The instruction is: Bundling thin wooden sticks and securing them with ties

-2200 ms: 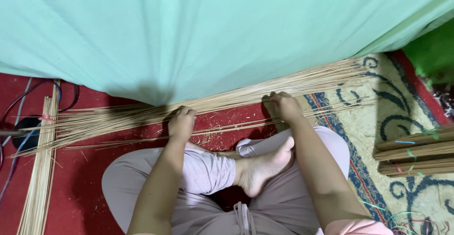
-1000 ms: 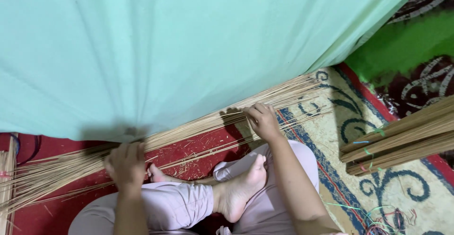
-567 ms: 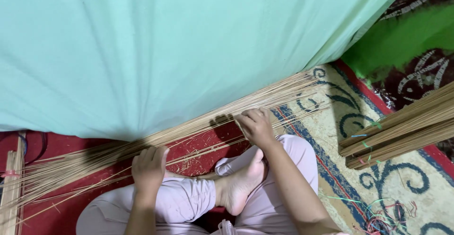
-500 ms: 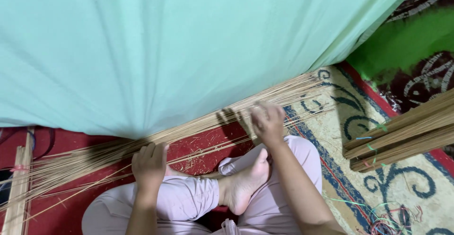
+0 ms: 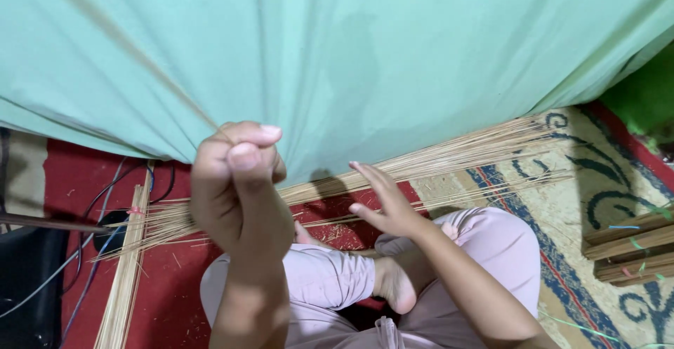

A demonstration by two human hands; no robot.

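A long loose heap of thin pale sticks (image 5: 477, 149) lies across the floor in front of my crossed legs, partly under a hanging teal cloth (image 5: 351, 40). My left hand (image 5: 235, 180) is raised close to the camera, curled into a fist with the thumb pressed on the fingers; I see no stick in it. My right hand (image 5: 382, 198) hovers just above the sticks near my knee, palm open and fingers spread, holding nothing.
Tied stick bundles (image 5: 632, 240) lie on the patterned rug (image 5: 583, 180) at the right. Another bundle (image 5: 126, 272) runs lengthwise at the left on the red carpet, beside dark cables (image 5: 84, 251) and a black object at the left edge.
My left hand has lifted off the sticks up toward the camera and closed into a fist. My right hand has let go of the sticks and opened. The view shifted left.
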